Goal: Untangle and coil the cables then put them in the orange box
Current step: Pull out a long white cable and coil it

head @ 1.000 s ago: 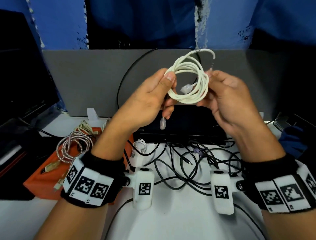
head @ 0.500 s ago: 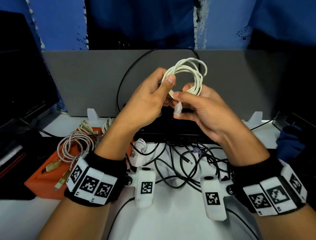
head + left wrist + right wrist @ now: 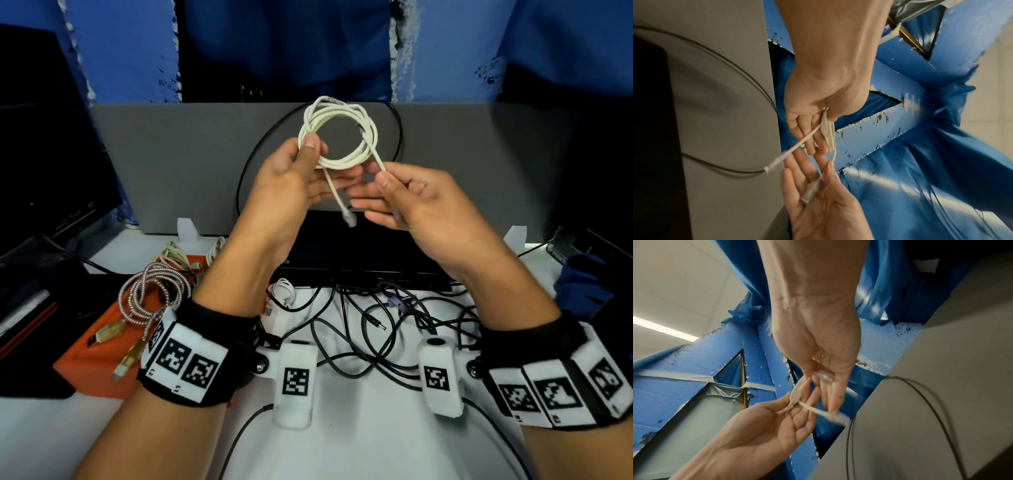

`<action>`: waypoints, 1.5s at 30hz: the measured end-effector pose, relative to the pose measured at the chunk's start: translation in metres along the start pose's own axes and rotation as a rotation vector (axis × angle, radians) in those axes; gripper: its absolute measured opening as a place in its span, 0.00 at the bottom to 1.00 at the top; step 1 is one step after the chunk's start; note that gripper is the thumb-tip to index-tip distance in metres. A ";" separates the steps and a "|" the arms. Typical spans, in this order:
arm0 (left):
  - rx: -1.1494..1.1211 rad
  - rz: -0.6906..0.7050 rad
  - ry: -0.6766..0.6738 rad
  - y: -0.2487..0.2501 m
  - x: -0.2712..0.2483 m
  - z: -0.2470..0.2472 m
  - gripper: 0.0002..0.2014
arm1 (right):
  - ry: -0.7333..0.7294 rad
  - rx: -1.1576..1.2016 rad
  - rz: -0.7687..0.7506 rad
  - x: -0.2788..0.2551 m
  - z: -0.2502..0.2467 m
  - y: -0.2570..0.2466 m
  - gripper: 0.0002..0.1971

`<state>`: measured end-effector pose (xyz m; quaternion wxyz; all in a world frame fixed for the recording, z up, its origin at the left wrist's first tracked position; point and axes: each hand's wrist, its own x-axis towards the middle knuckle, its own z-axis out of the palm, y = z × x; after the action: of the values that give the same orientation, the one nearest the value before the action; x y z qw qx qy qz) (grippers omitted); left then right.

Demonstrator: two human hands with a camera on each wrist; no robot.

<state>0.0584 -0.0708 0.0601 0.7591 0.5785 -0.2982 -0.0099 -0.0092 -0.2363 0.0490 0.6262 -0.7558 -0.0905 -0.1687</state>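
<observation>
white cable coil (image 3: 337,137) pinched by left hand (image 3: 291,185) thumb; right hand (image 3: 411,202) pinches its loose end.

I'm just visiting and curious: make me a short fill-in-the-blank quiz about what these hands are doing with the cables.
1. The left hand pinches a coiled cable coloured ____.
2. The right hand pinches one loose ____ of that cable.
3. The box beside the left wrist is coloured ____.
4. The tangled cables on the table are coloured ____.

Missing words: white; end; orange; black
</observation>
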 end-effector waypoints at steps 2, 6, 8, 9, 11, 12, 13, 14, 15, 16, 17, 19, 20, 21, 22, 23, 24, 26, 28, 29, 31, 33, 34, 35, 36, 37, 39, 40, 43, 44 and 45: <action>-0.091 -0.034 -0.073 0.003 -0.001 -0.001 0.11 | 0.022 0.012 -0.002 0.001 0.004 0.001 0.15; -0.002 -0.115 -0.115 0.001 0.002 -0.011 0.09 | -0.025 0.133 0.046 0.002 0.003 0.001 0.12; 0.117 -0.145 -0.088 -0.001 0.004 -0.016 0.10 | -0.027 0.181 0.087 0.003 0.001 0.006 0.13; 0.157 -0.150 -0.067 -0.002 0.005 -0.018 0.09 | -0.028 0.224 0.111 0.004 0.002 0.009 0.13; 0.142 -0.160 -0.030 -0.004 0.007 -0.021 0.09 | -0.043 0.276 0.143 0.004 0.005 0.012 0.13; 0.068 -0.163 -0.008 -0.004 0.008 -0.021 0.10 | -0.062 0.271 0.149 0.003 0.007 0.013 0.12; -0.043 -0.160 0.028 -0.004 0.008 -0.020 0.13 | -0.090 0.262 0.150 0.002 0.011 0.012 0.10; -0.161 -0.149 0.076 -0.002 0.008 -0.019 0.14 | -0.122 0.259 0.152 0.001 0.015 0.013 0.09; -0.259 -0.136 0.119 -0.001 0.008 -0.016 0.14 | -0.149 0.264 0.156 -0.001 0.020 0.013 0.09; -0.319 -0.124 0.150 0.000 0.007 -0.014 0.13 | -0.165 0.268 0.162 -0.003 0.025 0.013 0.10; -0.344 -0.113 0.168 0.000 0.007 -0.011 0.11 | -0.172 0.265 0.167 -0.004 0.030 0.013 0.10; -0.381 -0.104 0.208 0.001 0.005 -0.009 0.11 | -0.187 0.253 0.170 -0.007 0.036 0.012 0.13; -0.407 -0.107 0.242 0.002 0.005 -0.010 0.13 | -0.205 0.250 0.166 -0.008 0.037 0.012 0.14; -0.427 -0.106 0.284 0.003 0.004 -0.010 0.15 | -0.227 0.246 0.161 -0.008 0.039 0.011 0.13; -0.437 -0.098 0.331 0.004 0.003 -0.011 0.17 | -0.247 0.239 0.154 -0.009 0.041 0.010 0.14; -0.443 -0.086 0.371 0.005 0.002 -0.011 0.19 | -0.261 0.234 0.151 -0.010 0.042 0.010 0.14; -0.442 -0.077 0.393 0.006 0.000 -0.011 0.20 | -0.270 0.230 0.149 -0.011 0.043 0.009 0.14; -0.379 -0.095 0.372 0.009 0.000 -0.011 0.22 | -0.273 0.215 0.144 -0.010 0.042 0.009 0.15; -0.164 -0.124 0.298 0.012 0.004 -0.016 0.21 | -0.239 0.173 0.141 -0.009 0.039 0.008 0.13; 0.021 -0.085 0.264 0.014 0.005 -0.021 0.19 | -0.209 0.153 0.137 -0.008 0.036 0.008 0.12; 0.457 0.132 0.170 0.023 0.005 -0.036 0.14 | -0.157 0.113 0.119 -0.006 0.028 0.007 0.12; 0.812 0.264 -0.086 0.035 0.000 -0.045 0.29 | -0.162 0.039 0.104 -0.005 0.019 0.004 0.12; 0.934 0.213 -0.254 0.042 -0.002 -0.046 0.36 | -0.196 -0.016 0.103 -0.004 0.014 0.001 0.12; 1.045 0.118 -0.422 0.048 -0.003 -0.042 0.41 | -0.248 -0.076 0.101 -0.003 0.010 -0.003 0.12; 1.155 0.032 -0.552 0.053 -0.004 -0.037 0.41 | -0.302 -0.126 0.098 -0.003 0.007 -0.006 0.14; 1.256 -0.011 -0.640 0.056 -0.005 -0.032 0.35 | -0.340 -0.153 0.098 -0.001 0.004 -0.010 0.16; 1.341 0.016 -0.683 0.056 -0.001 -0.028 0.16 | -0.372 -0.125 0.107 0.001 0.000 -0.017 0.14; 1.339 0.051 -0.668 0.055 0.000 -0.028 0.10 | -0.376 -0.091 0.109 0.002 -0.001 -0.019 0.13; 1.351 0.064 -0.663 0.055 0.002 -0.037 0.06 | -0.380 0.010 0.101 0.006 0.001 -0.016 0.14; 1.369 0.051 -0.670 0.055 0.001 -0.041 0.06 | -0.370 0.052 0.109 0.008 0.004 -0.013 0.16; 1.391 0.035 -0.674 0.055 0.000 -0.044 0.05 | -0.343 0.094 0.126 0.011 0.006 -0.007 0.22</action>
<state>0.0606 -0.0139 0.1022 0.0893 0.8834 -0.4598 0.0161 -0.0011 -0.2298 0.0588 0.6457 -0.7474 -0.1561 0.0068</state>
